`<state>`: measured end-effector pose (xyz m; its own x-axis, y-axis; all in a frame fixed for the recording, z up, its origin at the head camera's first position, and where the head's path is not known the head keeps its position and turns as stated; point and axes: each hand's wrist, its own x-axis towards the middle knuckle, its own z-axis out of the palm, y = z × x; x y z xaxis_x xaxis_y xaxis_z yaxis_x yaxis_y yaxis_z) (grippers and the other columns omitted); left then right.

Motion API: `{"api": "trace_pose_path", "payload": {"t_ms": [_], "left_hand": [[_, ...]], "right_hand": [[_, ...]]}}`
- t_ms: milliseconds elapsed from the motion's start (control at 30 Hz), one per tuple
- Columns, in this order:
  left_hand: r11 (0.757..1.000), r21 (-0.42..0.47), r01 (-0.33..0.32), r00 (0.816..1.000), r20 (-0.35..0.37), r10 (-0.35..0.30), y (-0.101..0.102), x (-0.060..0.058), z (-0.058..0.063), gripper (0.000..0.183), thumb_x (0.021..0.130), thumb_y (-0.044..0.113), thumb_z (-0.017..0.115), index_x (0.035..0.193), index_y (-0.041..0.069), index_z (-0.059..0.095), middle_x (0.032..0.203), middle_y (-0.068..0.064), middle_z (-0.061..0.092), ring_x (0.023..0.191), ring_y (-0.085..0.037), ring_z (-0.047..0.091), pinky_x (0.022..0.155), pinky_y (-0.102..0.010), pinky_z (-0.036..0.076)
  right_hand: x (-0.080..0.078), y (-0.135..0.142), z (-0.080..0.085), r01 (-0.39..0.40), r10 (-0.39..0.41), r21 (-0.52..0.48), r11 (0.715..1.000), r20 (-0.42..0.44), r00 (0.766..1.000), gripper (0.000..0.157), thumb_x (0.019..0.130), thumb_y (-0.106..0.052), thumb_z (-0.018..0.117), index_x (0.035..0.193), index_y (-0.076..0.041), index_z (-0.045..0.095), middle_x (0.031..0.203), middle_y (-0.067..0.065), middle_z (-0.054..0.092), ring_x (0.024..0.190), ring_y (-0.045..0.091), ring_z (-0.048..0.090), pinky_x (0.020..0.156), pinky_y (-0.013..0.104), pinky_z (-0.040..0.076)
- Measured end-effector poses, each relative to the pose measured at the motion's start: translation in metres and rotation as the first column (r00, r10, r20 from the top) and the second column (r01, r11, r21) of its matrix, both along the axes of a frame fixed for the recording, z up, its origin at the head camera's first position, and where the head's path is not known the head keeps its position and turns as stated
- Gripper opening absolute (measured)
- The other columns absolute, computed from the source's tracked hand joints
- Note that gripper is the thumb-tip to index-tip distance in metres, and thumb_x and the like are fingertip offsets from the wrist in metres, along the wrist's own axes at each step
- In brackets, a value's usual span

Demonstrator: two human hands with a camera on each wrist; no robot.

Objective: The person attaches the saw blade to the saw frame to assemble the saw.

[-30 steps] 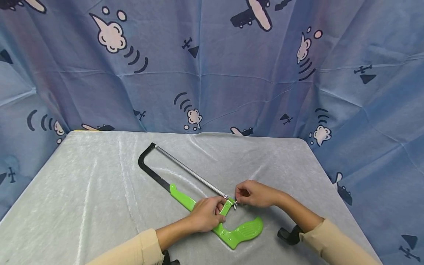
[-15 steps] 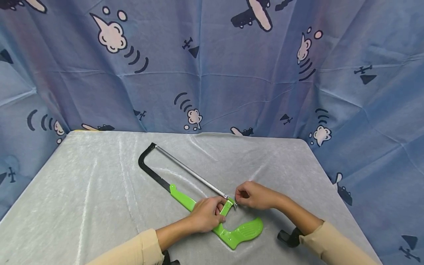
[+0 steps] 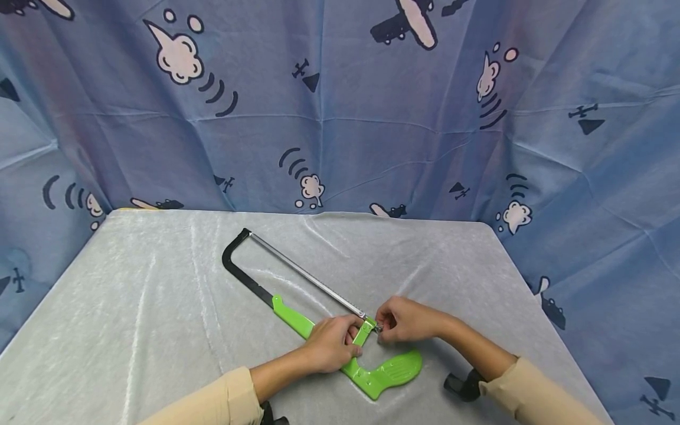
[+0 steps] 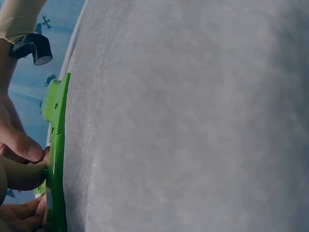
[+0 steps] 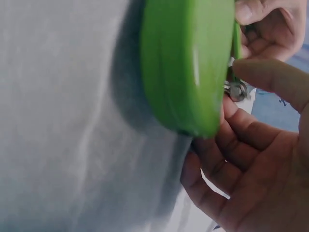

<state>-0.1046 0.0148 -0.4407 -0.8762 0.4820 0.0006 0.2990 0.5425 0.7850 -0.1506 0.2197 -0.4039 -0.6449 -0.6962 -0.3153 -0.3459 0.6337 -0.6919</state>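
A hacksaw with a green handle [image 3: 395, 369], a black front frame [image 3: 245, 277] and a silver blade [image 3: 308, 275] lies on its side on the table. My left hand [image 3: 333, 342] grips its green frame near the post at the blade's rear end, thumb on the near side. At that post sits a small metal wing nut [image 5: 236, 91], with my right hand's [image 3: 408, 320] thumb and forefinger on either side of it. In the right wrist view the right hand [image 5: 260, 150] has its other fingers loosely curled below the handle. The left wrist view catches the green frame [image 4: 57, 169] edge-on.
A pale grey velvety cloth [image 3: 159, 330] covers the table. Behind it hangs a blue curtain [image 3: 350, 147] printed with planes and clouds. A black wrist camera [image 3: 463, 385] hangs under the right forearm, close to the tabletop.
My right hand has shifted slightly down and toward me, its thumb and forefinger now around the wing nut, whose wings have turned. The left hand and saw have stayed in place.
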Motion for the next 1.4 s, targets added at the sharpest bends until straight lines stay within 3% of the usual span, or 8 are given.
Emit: {"api": "trace_pose_path", "payload": {"t_ms": [367,967,1400], "left_hand": [[1.000,0.009,0.006,1.000,-0.006,-0.006,-0.001,0.000,0.000,0.034,0.070,0.012,0.075,0.101,0.016,0.063,0.070,0.009,0.055,0.060,0.001,0.046,0.058,-0.019,0.036],[1.000,0.002,0.008,1.000,-0.021,-0.008,0.000,0.000,-0.002,0.032,0.071,0.013,0.075,0.100,0.016,0.063,0.069,0.011,0.054,0.059,0.001,0.045,0.057,-0.019,0.036],[1.000,0.007,0.001,1.000,0.008,-0.001,0.001,0.000,0.000,0.033,0.071,0.012,0.075,0.101,0.016,0.063,0.071,0.010,0.056,0.061,0.001,0.046,0.060,-0.019,0.036]], "right_hand": [[0.004,-0.011,-0.004,0.047,-0.042,0.087,0.995,-0.053,0.998,0.023,0.073,-0.011,0.066,0.061,-0.016,0.047,0.053,-0.011,0.038,0.047,0.001,0.035,0.044,0.019,0.028],[0.008,-0.017,-0.003,0.075,-0.052,0.141,0.987,-0.165,0.985,0.021,0.067,-0.010,0.064,0.057,-0.017,0.046,0.050,-0.012,0.037,0.045,0.002,0.035,0.042,0.020,0.027],[0.005,-0.017,-0.005,0.089,-0.070,0.145,0.985,-0.131,0.989,0.018,0.068,-0.011,0.066,0.058,-0.015,0.051,0.050,-0.012,0.040,0.044,0.002,0.037,0.041,0.020,0.030]]}}
